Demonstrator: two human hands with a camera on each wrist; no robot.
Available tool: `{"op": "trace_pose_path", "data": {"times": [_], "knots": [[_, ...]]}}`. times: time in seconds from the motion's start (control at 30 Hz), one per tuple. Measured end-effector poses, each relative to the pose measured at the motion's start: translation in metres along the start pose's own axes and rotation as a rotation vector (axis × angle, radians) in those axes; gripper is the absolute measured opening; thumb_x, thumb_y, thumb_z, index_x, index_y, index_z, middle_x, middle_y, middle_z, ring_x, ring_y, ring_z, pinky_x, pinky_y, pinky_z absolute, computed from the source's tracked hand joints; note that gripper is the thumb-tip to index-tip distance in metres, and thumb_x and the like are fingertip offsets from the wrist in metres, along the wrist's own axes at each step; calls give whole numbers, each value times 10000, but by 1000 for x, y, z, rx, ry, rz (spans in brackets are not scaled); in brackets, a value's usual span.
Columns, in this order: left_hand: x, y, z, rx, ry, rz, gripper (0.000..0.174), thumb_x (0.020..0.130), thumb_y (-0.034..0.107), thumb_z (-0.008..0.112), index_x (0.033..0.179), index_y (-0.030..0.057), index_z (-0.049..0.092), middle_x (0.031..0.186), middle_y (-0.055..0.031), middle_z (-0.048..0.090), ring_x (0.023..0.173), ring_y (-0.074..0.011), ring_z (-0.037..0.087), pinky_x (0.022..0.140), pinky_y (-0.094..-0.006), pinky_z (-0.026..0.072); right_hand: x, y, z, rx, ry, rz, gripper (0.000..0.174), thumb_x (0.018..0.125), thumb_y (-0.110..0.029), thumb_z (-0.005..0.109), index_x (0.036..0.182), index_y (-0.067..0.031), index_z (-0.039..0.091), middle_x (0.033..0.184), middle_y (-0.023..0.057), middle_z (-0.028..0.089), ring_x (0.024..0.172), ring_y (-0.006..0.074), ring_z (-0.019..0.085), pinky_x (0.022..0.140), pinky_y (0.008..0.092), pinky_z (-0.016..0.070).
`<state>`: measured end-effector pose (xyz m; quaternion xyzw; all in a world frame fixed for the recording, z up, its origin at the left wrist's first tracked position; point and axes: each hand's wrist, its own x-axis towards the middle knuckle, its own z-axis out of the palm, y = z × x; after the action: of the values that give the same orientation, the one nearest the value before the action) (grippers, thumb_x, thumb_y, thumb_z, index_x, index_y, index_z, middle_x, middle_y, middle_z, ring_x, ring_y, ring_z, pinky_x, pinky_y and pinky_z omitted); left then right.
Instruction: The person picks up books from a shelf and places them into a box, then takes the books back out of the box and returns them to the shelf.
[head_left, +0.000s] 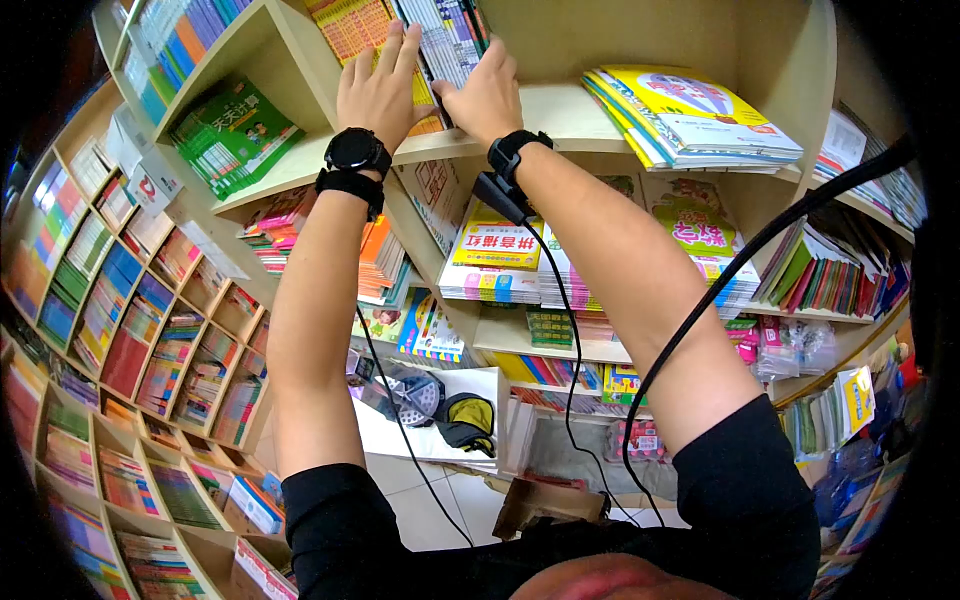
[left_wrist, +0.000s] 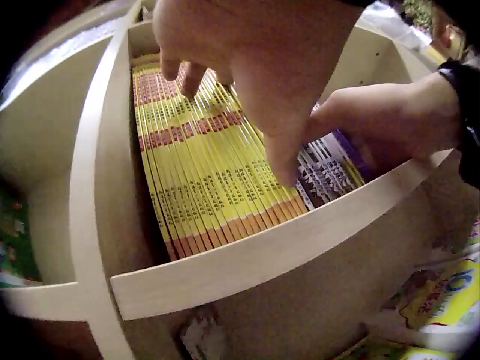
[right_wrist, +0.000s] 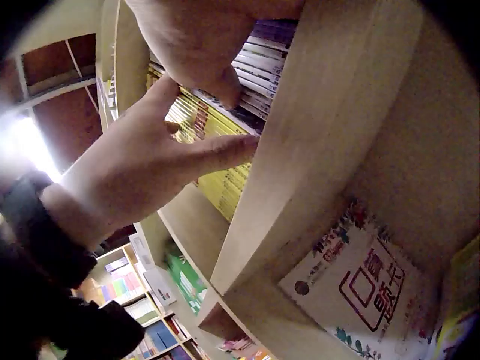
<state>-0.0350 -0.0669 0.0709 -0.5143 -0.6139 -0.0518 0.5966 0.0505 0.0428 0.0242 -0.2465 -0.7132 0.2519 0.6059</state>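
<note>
A tight row of thin yellow books (left_wrist: pixel 202 180) with orange ends stands in an upper shelf compartment. Beside it, on the right, is a smaller group of thin white-and-purple books (head_left: pixel 447 50). My left hand (head_left: pixel 378 98) lies over the yellow row with its fingers extended, its thumb near where the two groups meet. With my right hand (head_left: pixel 487 98) I hold the white-and-purple books, thumb at their near side and fingers along their right side. Seen from the right wrist, that thumb lies against the white spines, and the left thumb reaches the shelf's front edge.
Right of the hands, a stack of yellow-covered books (head_left: pixel 690 110) lies flat on the same shelf. Green books (head_left: pixel 235 140) fill the compartment to the left. Below are pinyin workbooks (head_left: pixel 497 245). Black cables (head_left: pixel 760 260) run past both arms. More bookshelves (head_left: pixel 140 330) stand at left.
</note>
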Motion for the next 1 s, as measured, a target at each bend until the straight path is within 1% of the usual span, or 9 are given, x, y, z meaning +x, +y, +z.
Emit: {"op": "trace_pose_path", "data": {"times": [0.23,0.7,0.77,0.83,0.87,0.9,0.93,0.97,1.0], "knots": [[1,0,2,-26,20,-28,1007,612,415,781,1414,79,274,1414,-99,392,1089,-265,530,943,-357,419,6,4,3,-13,-54,-16,932,687,-334,772,1359,-10,214,1282,246,402,1195,403,423,941,506,403],[3,-2,7,-155,54,-95,1016,603,367,802,1418,72,272,1430,-116,366,1275,-309,397,1042,-385,346,6,12,8,-83,-122,-156,928,686,-329,788,1335,13,220,1275,268,399,1161,428,445,927,482,414],[2,-2,0,-197,49,-68,887,681,334,768,1392,43,324,1398,-144,407,1269,-333,403,1041,-377,351,5,12,5,-61,-116,-132,919,687,-326,791,1326,15,225,1274,275,398,1140,435,460,911,488,425],[4,-2,-7,-108,249,15,535,752,244,666,1179,-37,509,1146,-253,563,1105,-350,529,939,-408,422,3,12,5,-91,-117,-160,980,661,-367,805,1339,15,210,1285,264,396,1123,436,474,908,501,423],[3,-4,-16,-230,-91,-94,801,702,270,714,1325,-92,363,1345,-272,404,1279,-363,353,1066,-395,288,-1,0,-3,-96,-81,-120,860,686,-340,770,1304,12,287,1220,267,459,1098,422,493,905,478,423],[-7,-3,-22,-236,-104,-108,801,702,270,714,1325,-92,363,1345,-272,404,1279,-363,353,1066,-395,288,-6,-8,-9,-98,-52,-75,744,710,-313,735,1269,8,364,1156,270,522,1072,408,512,902,455,424],[-19,-3,-28,-285,32,-96,683,719,280,681,1252,-66,431,1254,-255,475,1202,-355,427,1013,-406,352,-5,-12,-11,-63,-125,-10,909,647,-248,791,1326,1,240,1238,290,453,1144,432,455,948,464,397],[-33,-3,-35,-329,165,-81,574,737,291,649,1180,-41,498,1163,-238,547,1125,-347,501,959,-417,416,-6,-5,-5,-80,-85,-58,881,661,-267,779,1322,9,265,1220,282,478,1139,427,465,950,462,398],[-49,-2,-51,-450,65,-115,704,785,283,696,1353,7,386,1358,-171,451,1272,-349,397,1041,-396,346,-5,-7,-6,-46,-102,-51,893,662,-271,780,1330,14,260,1217,283,483,1128,426,476,946,460,403]]}}
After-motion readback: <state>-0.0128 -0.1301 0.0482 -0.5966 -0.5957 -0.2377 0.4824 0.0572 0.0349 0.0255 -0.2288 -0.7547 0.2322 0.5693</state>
